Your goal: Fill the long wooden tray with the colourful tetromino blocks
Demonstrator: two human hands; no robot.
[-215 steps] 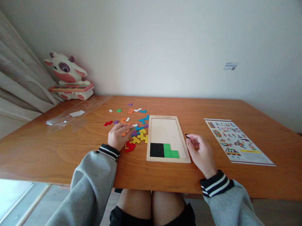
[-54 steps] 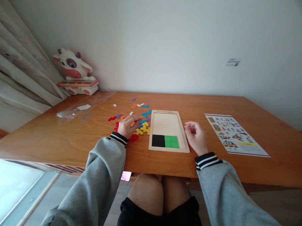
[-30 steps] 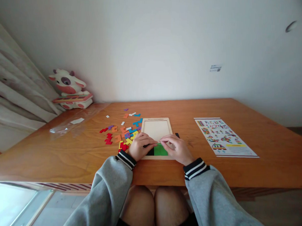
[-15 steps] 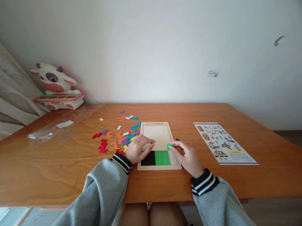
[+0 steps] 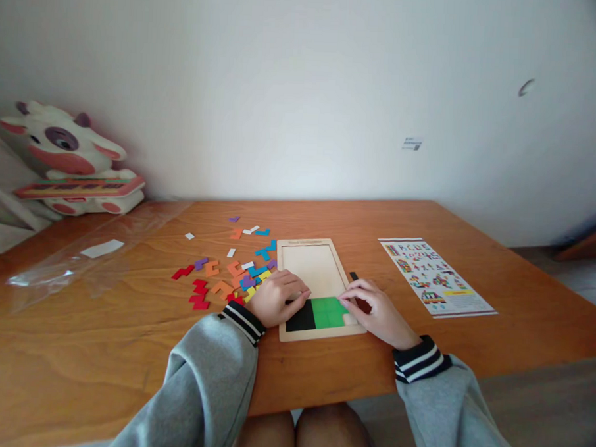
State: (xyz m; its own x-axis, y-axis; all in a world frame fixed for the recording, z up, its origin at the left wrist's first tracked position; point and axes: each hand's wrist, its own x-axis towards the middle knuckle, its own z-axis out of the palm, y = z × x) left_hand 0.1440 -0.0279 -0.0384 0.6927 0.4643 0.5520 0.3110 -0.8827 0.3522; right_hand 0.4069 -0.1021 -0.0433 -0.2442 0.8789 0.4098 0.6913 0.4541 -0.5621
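A wooden puzzle tray (image 5: 304, 241) lies in front of me, bare in its upper part. Black pieces (image 5: 301, 317) fill its lower left corner, and green puzzle pieces (image 5: 328, 312) sit beside them. My right hand (image 5: 380, 314) reaches over the tray's right rim, thumb and fingertips pinched at the upper right edge of the green area, on a green piece partly hidden by them. A small pale gap shows below that piece. My left hand (image 5: 279, 298) rests over the tray's left rim, thumb and forefinger stretched out and slightly apart, holding nothing visible.
Loose coloured puzzle pieces (image 5: 223, 289) lie scattered left of the tray. A dark piece (image 5: 353, 276) is just right of it. Farther right lies a printed pattern sheet (image 5: 436, 279). Clear plastic (image 5: 59, 266) and a cow toy keyboard (image 5: 82, 188) occupy the left side.
My right hand has lowered the green piece, which was held up over the tray, onto the right end of the green area. The left hand stays at the left rim. The view has shifted slightly.
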